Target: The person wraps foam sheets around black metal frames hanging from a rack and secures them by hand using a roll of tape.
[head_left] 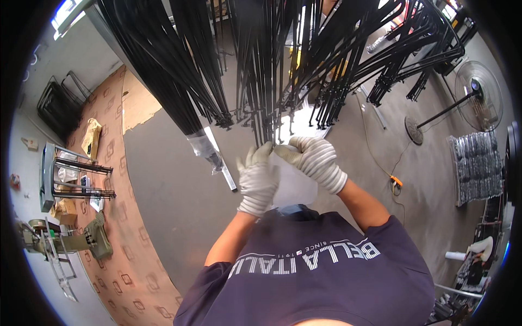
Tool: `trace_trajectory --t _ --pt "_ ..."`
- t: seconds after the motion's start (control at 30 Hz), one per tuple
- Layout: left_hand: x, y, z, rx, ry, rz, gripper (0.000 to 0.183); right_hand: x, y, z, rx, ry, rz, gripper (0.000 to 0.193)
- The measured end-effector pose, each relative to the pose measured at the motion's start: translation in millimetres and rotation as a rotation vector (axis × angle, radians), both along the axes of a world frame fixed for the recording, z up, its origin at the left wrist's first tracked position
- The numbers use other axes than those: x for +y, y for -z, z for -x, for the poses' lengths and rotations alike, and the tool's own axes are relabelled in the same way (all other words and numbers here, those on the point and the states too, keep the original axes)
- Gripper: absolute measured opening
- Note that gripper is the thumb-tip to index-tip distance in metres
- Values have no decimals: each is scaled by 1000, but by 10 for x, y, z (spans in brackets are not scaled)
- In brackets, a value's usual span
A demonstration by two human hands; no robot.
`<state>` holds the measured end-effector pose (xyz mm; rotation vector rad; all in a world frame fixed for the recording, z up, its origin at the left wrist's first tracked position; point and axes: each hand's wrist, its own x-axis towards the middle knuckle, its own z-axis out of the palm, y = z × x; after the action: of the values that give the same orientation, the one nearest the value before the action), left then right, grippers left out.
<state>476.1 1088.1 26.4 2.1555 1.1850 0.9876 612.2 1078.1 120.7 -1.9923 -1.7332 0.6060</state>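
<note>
Both my hands wear white, ribbed work gloves with greyish fingertips. In my right hand (317, 162), thumb and fingers are closed on the upper edge of a translucent plastic bag (298, 190), which hangs down in front of my dark shirt. My left hand (257, 182) is raised at the bag's left side, its fingers pointing up at the lower ends of a bunch of black metal rods (261, 103). Motion smears those fingers, so their grip is unclear. To the left, a thick black rod bundle (185, 114) has a clear plastic bag (206, 152) around its lower end.
More hanging black rods (337, 81) spread to the right. A standing fan (476, 89) is at the far right, near stacked wrapped bundles (477, 168). An orange power socket (396, 181) and its cable lie on the floor. At left stand a rack (51, 176) and a green machine (98, 239).
</note>
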Motion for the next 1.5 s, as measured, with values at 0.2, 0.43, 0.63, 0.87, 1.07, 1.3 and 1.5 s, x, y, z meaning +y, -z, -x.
trace_trajectory --t 0.2,0.43,0.63,0.87,1.07,1.3,1.5 --pt "490 982 403 -493 76 800 13 253 205 -727 78 149 67 38" --pt "596 1148 413 269 226 323 25 609 952 -582 -375 -733 -102 81" --pt "642 275 464 86 51 556 21 950 992 -260 38 -789 370 26" --pt "722 -313 840 -166 -189 325 59 1306 637 -202 -9 -633 -47 21" --pt "993 -1019 1114 -309 -222 -100 82 1668 267 -152 498 -382 -481 58" --pt "1523 -1278 1057 -748 132 218 54 1810 116 79 710 -551 -414 17" --pt "2006 -665 948 -690 168 528 34 1995 606 -40 799 -562 -283 20"
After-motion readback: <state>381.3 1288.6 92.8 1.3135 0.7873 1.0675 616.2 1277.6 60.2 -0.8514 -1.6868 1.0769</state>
